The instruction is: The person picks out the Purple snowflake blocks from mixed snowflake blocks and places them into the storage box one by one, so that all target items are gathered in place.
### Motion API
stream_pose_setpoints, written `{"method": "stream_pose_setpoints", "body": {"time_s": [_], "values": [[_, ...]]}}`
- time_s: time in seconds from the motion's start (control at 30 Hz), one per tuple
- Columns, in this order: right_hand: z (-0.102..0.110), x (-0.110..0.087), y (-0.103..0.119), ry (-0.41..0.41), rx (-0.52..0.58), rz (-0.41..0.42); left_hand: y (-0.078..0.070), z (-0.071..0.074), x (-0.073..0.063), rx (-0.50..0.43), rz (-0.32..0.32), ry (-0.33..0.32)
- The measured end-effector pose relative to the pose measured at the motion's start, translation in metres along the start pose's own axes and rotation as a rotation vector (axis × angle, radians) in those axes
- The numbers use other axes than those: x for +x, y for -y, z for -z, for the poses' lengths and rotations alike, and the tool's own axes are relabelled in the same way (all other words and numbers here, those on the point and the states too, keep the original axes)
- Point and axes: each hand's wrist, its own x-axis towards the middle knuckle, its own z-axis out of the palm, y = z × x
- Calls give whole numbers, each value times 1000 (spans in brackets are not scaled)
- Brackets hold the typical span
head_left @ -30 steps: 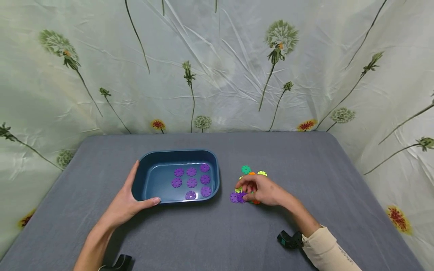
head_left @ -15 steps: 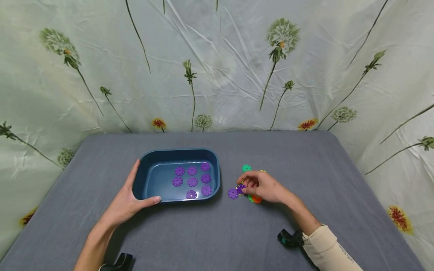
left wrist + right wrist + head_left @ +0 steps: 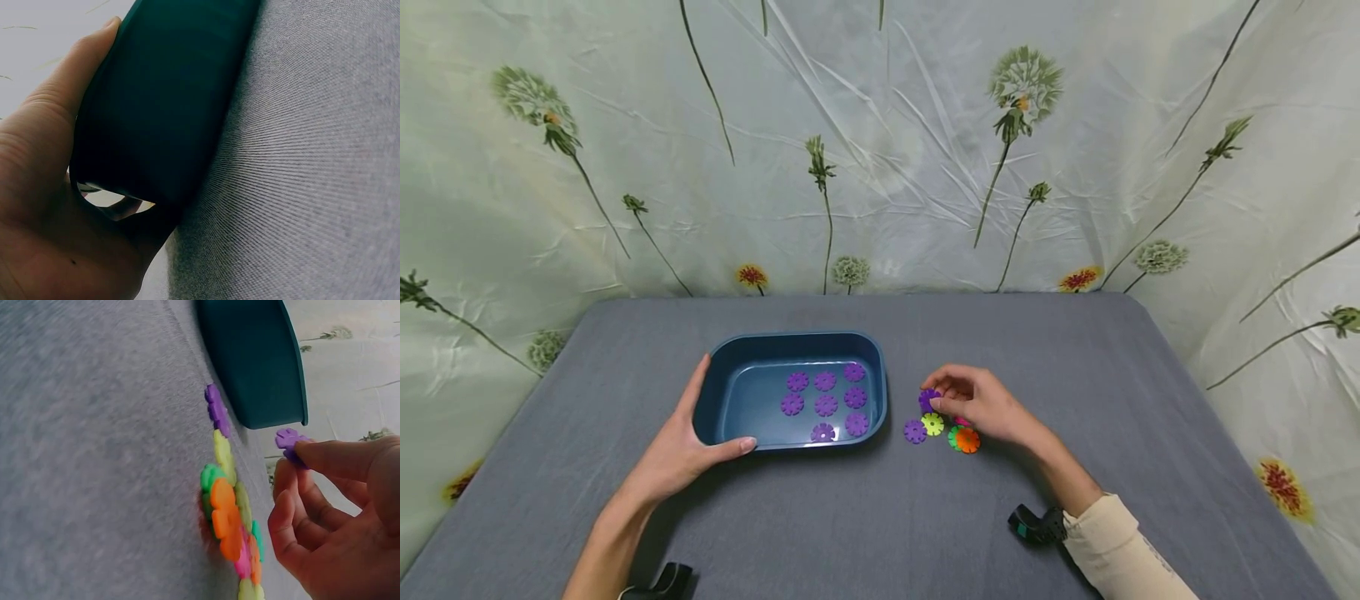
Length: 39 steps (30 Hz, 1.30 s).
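My left hand [image 3: 672, 450] grips the left end of a blue plastic tray [image 3: 741, 408], thumb along the near rim. Several purple snowflake discs [image 3: 825, 406] lie spread over the middle and right of its floor. Right of the tray, my right hand [image 3: 988, 408] pinches one purple snowflake disc [image 3: 287, 441] between thumb and fingertips. That disc is raised above the table in the right wrist view. Below it lie another purple disc [image 3: 914, 431] and a yellow disc [image 3: 932, 424]. An orange disc [image 3: 967, 440] overlaps a green one [image 3: 211, 478]; other discs are hidden behind the hand.
A grey cloth [image 3: 865, 525] covers the table. Pale fabric with dandelion prints [image 3: 895, 167] hangs behind and at both sides. The tray's right wall [image 3: 262, 369] stands close to the loose discs.
My right hand has picked the purple disc off the pile and lifted it, uncovering the yellow disc. The neighbouring purple disc shifted slightly left. My left hand and the tray have stayed put.
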Motion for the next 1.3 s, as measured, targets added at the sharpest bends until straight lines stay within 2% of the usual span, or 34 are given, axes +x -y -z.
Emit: {"method": "stream_pose_setpoints", "body": {"time_s": [0.27, 0.47, 0.77, 1.3], "values": [[0, 4, 8, -86, 71, 23, 0, 0, 2, 20, 2, 2], [-2, 9, 16, -117, 98, 35, 0, 0, 2, 12, -1, 2], [-11, 18, 27, -142, 123, 71, 0, -1, 1, 9, 5, -1], [-29, 34, 47, -121, 212, 112, 3, 0, -1, 16, 1, -4]]}}
